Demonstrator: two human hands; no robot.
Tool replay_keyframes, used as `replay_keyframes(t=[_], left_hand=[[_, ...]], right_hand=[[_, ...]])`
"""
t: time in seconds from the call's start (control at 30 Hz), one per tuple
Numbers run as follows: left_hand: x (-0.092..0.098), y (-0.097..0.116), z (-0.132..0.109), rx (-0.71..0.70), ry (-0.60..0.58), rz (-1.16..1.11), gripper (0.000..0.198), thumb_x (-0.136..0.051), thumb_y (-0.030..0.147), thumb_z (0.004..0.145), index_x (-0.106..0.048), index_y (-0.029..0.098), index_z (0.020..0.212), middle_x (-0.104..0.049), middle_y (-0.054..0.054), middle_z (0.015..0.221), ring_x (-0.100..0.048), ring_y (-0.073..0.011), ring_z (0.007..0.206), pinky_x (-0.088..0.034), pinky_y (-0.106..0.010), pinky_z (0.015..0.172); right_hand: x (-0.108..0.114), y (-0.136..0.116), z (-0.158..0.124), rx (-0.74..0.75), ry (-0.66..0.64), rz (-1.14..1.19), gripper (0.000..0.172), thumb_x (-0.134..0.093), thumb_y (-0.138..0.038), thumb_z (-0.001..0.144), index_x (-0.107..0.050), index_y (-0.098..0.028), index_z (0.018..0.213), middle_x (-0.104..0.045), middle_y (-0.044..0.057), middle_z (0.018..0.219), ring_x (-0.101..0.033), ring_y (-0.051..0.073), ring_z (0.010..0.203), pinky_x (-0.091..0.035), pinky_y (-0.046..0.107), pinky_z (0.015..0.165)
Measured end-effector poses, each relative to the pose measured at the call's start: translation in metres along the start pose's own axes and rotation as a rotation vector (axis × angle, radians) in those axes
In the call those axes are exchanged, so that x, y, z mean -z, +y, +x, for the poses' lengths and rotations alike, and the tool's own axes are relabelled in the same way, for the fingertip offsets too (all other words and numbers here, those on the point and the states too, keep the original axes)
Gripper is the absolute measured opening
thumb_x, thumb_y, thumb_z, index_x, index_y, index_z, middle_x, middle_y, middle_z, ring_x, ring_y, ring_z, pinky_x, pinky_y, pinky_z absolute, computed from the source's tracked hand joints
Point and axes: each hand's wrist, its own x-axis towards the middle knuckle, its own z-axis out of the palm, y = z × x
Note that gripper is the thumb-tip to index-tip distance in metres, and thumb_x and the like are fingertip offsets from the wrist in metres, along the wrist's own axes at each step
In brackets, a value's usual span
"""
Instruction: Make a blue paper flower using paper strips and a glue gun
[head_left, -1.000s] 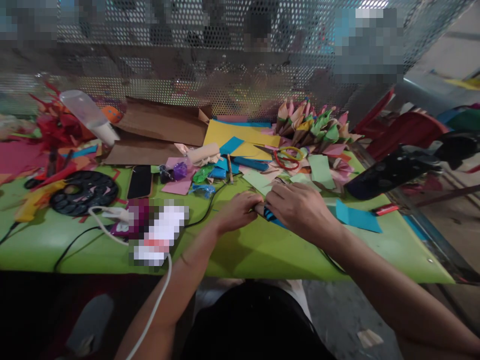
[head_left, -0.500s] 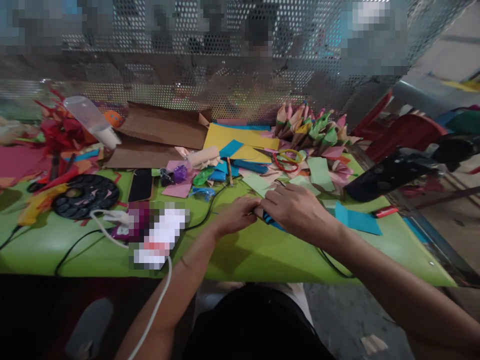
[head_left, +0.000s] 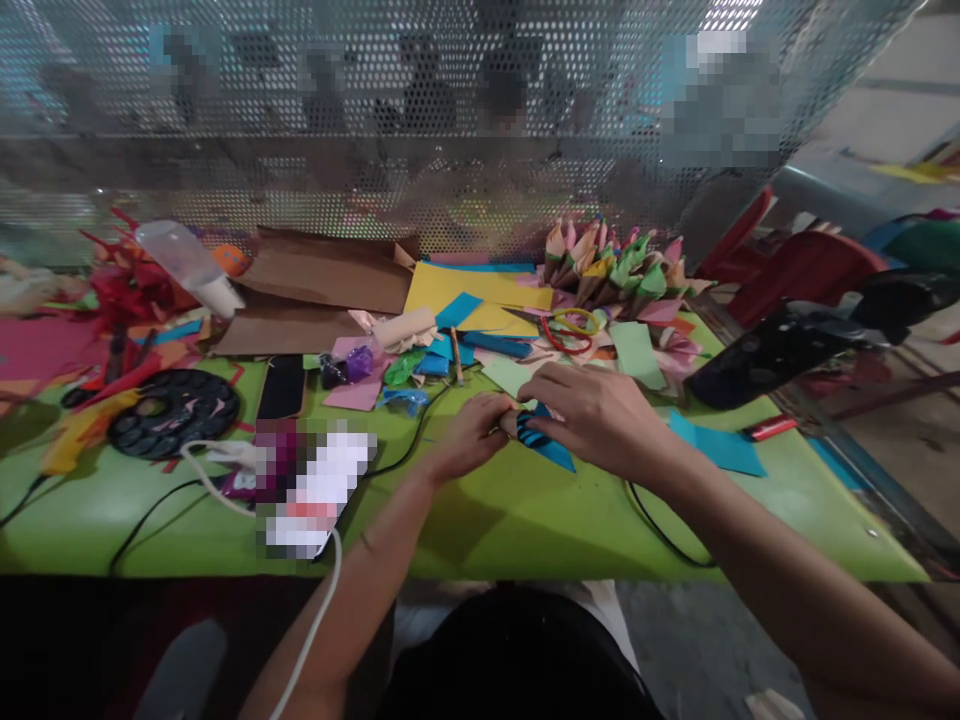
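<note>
Both of my hands meet above the near middle of the green table. Between them is a small rolled blue paper (head_left: 546, 448) with dark stripes, its loose corner pointing down to the right. My left hand (head_left: 474, 436) pinches the brownish narrow end of the roll. Curled over the striped part from above, my right hand (head_left: 596, 412) grips it with thumb and fingers, which partly hide it. Pale green paper (head_left: 637, 352) and scissors with red and yellow handles (head_left: 571, 332) lie just beyond the hands.
Small paper cones (head_left: 615, 268) crowd the back right. A black bottle-like object (head_left: 742, 358) leans at the right edge, near a blue sheet (head_left: 716, 445). On the left are a yellow glue gun (head_left: 86, 432), a black round palette (head_left: 176, 412), a phone (head_left: 281, 388) and cables.
My right hand has shifted its grip and its fingers have lifted a little, so more of the striped blue paper shows. The whole view has tilted slightly upward.
</note>
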Motion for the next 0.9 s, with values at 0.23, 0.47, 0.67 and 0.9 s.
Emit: replay_keyframes(t=[0.23,0.47,0.67,0.9], left_hand=[[0.002,0.002,-0.001,-0.007,0.027,0.021,0.01,-0.051,0.016,0.088,-0.057,0.021,0.095,-0.066,-0.004,0.098,-0.059,-0.0205,0.097,-0.046,-0.033,0.088],[-0.001,-0.002,-0.001,-0.03,0.027,0.056,0.01,-0.052,0.015,0.088,-0.055,0.021,0.095,-0.065,-0.004,0.099,-0.058,-0.0208,0.098,-0.046,-0.033,0.09],[-0.001,-0.001,-0.001,-0.03,0.025,0.026,0.008,-0.051,0.016,0.088,-0.054,0.022,0.092,-0.064,-0.004,0.097,-0.057,-0.0206,0.098,-0.046,-0.033,0.091],[-0.002,-0.001,0.0,-0.047,0.015,0.032,0.01,-0.049,0.013,0.085,-0.051,0.022,0.09,-0.064,-0.004,0.096,-0.057,-0.0206,0.096,-0.045,-0.033,0.09]], right_hand=[[-0.002,0.002,-0.006,-0.001,0.08,0.091,0.012,-0.061,-0.021,0.096,-0.072,-0.017,0.093,-0.07,0.008,0.101,-0.062,0.017,0.084,-0.039,0.029,0.069],[-0.006,-0.002,-0.007,0.031,0.097,0.005,0.016,-0.057,-0.02,0.098,-0.072,-0.017,0.093,-0.071,0.008,0.102,-0.06,0.017,0.079,-0.039,0.03,0.069],[-0.006,-0.004,-0.006,0.059,0.055,-0.064,0.016,-0.056,-0.017,0.098,-0.069,-0.017,0.089,-0.071,0.007,0.098,-0.057,0.016,0.076,-0.037,0.031,0.07],[-0.015,-0.005,-0.006,0.05,0.071,-0.102,0.022,-0.05,-0.014,0.099,-0.068,-0.017,0.088,-0.072,0.006,0.095,-0.057,0.017,0.077,-0.034,0.033,0.07]])
